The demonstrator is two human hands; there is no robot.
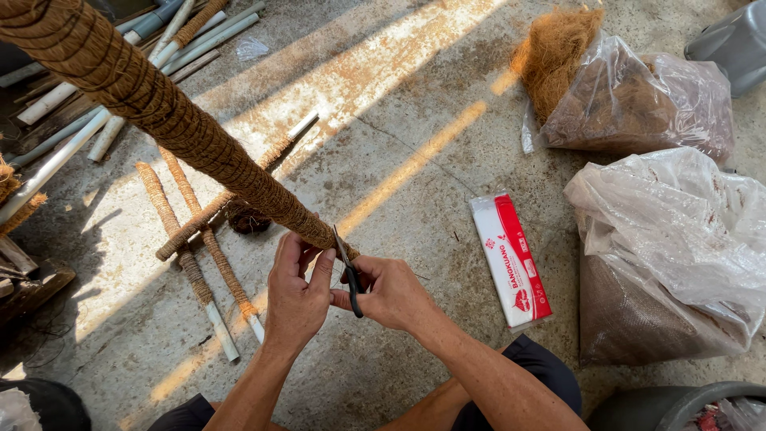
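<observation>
Right grip: my right hand (392, 291) is clenched around a pair of small black scissors (349, 275), blades pointing up at the near end of the pole.
Left grip: my left hand (297, 297) pinches the tip of the fibre-wrapped pole (171, 120) between thumb and fingers, just beside the scissor blades; whether a loose strand sits in that pinch I cannot tell.
Pole: it runs from my hands up and away to the upper left, wound tightly in brown cord down to the end I hold, and it hangs above the floor.
Cutting well: as I judge it, I should hold the tip steady with the left hand, keep the blades close against the last turn of the winding, and keep my left fingertips out of the bite.
Risk: a cut made too deep could nick the winding and let it loosen, so I would snip only what stands proud.
Floor nearby: three shorter wrapped poles (195, 239) lie crossed on the concrete floor (415, 144) beyond my hands, their white pipe ends bare.
Further left: a heap of plain white pipes (159, 40).
Right side: a red and white packet (511, 259), a clear bag of brown fibre (630, 100), and a larger plastic sack (670, 255) of darker material.
</observation>
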